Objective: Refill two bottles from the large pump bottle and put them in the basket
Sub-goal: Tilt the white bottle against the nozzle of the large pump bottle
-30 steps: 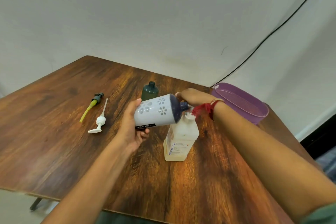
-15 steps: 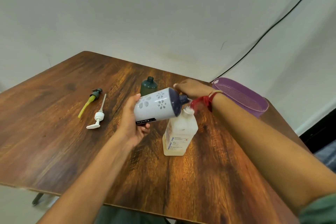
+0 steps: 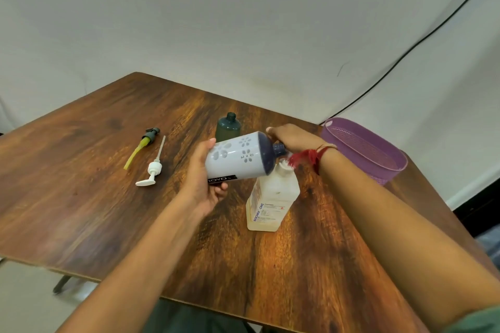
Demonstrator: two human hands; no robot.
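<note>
Head cam view: the big pump bottle, a white sleeve with flower cutouts over a dark navy body, is tipped almost flat, its neck right over the mouth of a cloudy, squarish plastic bottle standing mid-table. The left hand wraps around its base, thumb on top, fingers underneath. The right hand sits at the neck with the thumb on the shoulder, but its fingers are hidden on the far side, so can't tell what it's gripping. A red thread on that wrist partly covers the small bottle's mouth. Behind is a dark green bottle, uncapped and half blocked. A purple mesh basket sits at the right edge. Two loose pumps, one dark with a yellow tube, one white, lie on the glossy wood table.
</note>
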